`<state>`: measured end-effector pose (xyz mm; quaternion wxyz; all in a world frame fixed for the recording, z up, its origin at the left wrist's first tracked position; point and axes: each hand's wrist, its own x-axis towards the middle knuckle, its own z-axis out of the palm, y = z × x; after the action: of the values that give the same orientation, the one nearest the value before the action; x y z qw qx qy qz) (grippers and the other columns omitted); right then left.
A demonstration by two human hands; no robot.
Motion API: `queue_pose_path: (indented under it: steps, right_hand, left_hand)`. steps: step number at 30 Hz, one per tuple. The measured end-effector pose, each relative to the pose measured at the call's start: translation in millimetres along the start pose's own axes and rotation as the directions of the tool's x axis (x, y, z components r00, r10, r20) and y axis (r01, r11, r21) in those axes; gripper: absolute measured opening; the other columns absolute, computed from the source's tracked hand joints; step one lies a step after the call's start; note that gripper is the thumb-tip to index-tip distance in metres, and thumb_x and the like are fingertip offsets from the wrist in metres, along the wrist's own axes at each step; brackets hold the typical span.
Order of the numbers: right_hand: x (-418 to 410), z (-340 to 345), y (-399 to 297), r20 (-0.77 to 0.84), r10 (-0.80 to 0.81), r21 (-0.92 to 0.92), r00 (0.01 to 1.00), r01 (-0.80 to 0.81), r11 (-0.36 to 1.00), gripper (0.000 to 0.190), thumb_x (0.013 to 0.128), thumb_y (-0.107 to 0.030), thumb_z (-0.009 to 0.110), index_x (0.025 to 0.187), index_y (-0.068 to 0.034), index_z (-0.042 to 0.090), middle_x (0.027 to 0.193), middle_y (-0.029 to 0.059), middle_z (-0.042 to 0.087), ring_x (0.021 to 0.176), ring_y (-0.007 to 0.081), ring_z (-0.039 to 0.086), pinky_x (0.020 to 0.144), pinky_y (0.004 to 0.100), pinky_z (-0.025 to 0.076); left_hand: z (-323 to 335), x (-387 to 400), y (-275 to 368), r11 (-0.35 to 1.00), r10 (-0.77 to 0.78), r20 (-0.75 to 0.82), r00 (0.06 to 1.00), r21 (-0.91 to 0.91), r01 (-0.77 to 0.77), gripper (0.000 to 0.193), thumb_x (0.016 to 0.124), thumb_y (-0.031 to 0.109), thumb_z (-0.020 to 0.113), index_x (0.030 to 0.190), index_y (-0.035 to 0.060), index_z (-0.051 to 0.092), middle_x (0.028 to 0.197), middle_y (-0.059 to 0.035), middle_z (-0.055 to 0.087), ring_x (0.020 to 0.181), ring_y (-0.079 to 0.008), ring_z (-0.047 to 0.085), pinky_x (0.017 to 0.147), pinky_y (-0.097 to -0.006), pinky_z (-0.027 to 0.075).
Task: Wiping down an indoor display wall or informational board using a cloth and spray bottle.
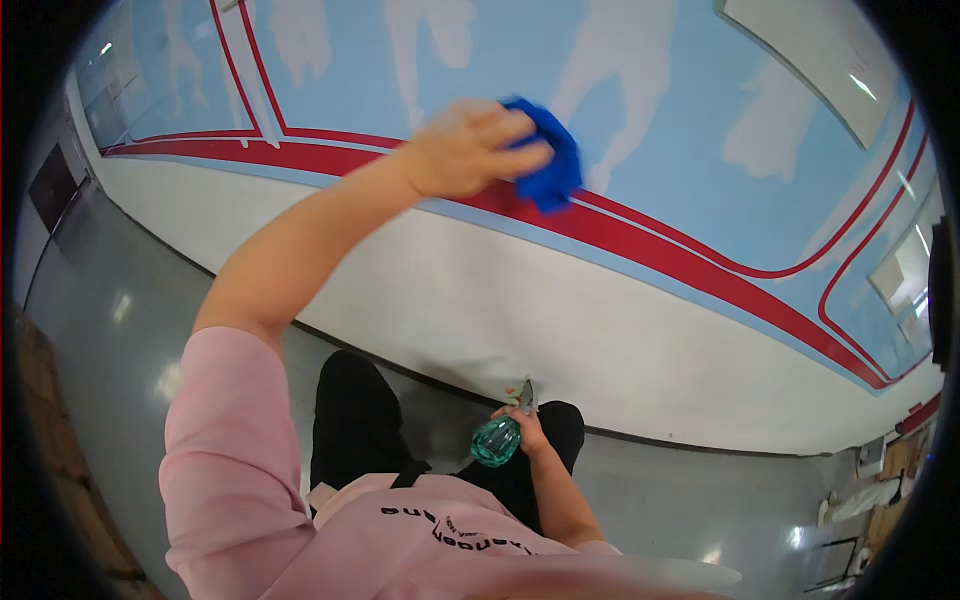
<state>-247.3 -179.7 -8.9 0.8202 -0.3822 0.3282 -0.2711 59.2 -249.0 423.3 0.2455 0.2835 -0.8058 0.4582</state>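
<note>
My left hand (484, 150), blurred, is raised in front of the wall and grips a crumpled blue cloth (551, 161). The cloth lies over the lower edge of a light blue wall graphic (517, 45) with pale shapes and a red band (637, 236). Whether the cloth touches the wall cannot be told. Low by my right knee, my right hand (526, 427) holds a green, see-through spray bottle (495, 441) near its neck. The bottle's spray head (527, 395) points towards the white lower wall (480, 300).
A pale flat panel (817, 60) is on the wall at upper right. Grey shiny floor (660, 495) runs along the wall's dark base. Brown boxes (56, 427) line the far left. A person in pale clothing (862, 501) is at the far right, near more boxes.
</note>
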Motion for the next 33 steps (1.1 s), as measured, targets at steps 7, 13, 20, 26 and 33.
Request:
queue_pose_path:
  steps: [7,13,20,26,33]
  right_hand:
    - [1,0,-6,0.038,0.023,0.003,0.999,-0.023,1.000,0.050,0.084,-0.011,0.055,0.131,-0.008,0.038,0.088,0.0167,0.063,0.079,0.0251,0.063,0.072,0.0366,0.053]
    - [-2,3,-12,0.052,0.043,-0.029,0.998,-0.042,0.999,0.052,0.084,-0.013,0.056,0.131,-0.008,0.037,0.088,0.0167,0.063,0.080,0.0252,0.063,0.073,0.0366,0.052]
    - [0,-1,-9,0.018,0.058,-0.047,0.998,-0.057,0.997,0.053,0.085,-0.013,0.054,0.134,-0.008,0.034,0.089,0.0176,0.063,0.081,0.0277,0.063,0.072,0.0393,0.053]
    - [1,0,-11,0.025,0.071,-0.067,0.997,-0.069,0.995,0.052,0.084,-0.014,0.055,0.132,-0.008,0.035,0.089,0.0169,0.063,0.079,0.0260,0.063,0.071,0.0375,0.053]
    - [0,5,-12,0.041,0.065,-0.053,0.997,-0.063,0.997,0.052,0.084,-0.015,0.056,0.132,-0.007,0.035,0.089,0.0167,0.062,0.081,0.0258,0.063,0.072,0.0363,0.052]
  left_hand:
    - [-74,-97,-103,0.583,-0.570,-0.388,0.724,0.430,0.689,0.048,0.076,0.019,0.068,0.121,0.0187,0.052,0.118,-0.0120,0.050,0.109,-0.0338,0.047,0.093,-0.0427,0.042]
    - [-85,-177,-122,0.140,-0.775,-0.526,0.351,0.399,0.906,0.051,0.089,0.034,0.054,0.126,0.0007,0.044,0.119,-0.0213,0.047,0.110,-0.0394,0.048,0.090,-0.0456,0.043]
    - [-57,-220,-69,-0.040,-0.873,-0.472,0.125,0.324,0.945,0.054,0.088,0.032,0.054,0.122,-0.0093,0.042,0.110,-0.0288,0.049,0.104,-0.0430,0.050,0.090,-0.0467,0.041]
    - [-33,-197,-10,0.232,-0.872,-0.383,0.306,0.228,0.946,0.051,0.085,0.026,0.059,0.120,-0.0077,0.042,0.111,-0.0250,0.046,0.103,-0.0428,0.048,0.089,-0.0463,0.041]
    - [-1,-98,68,0.599,-0.779,-0.205,0.593,0.040,0.800,0.054,0.076,0.011,0.067,0.121,-0.0018,0.041,0.116,-0.0240,0.042,0.106,-0.0416,0.045,0.091,-0.0452,0.039]
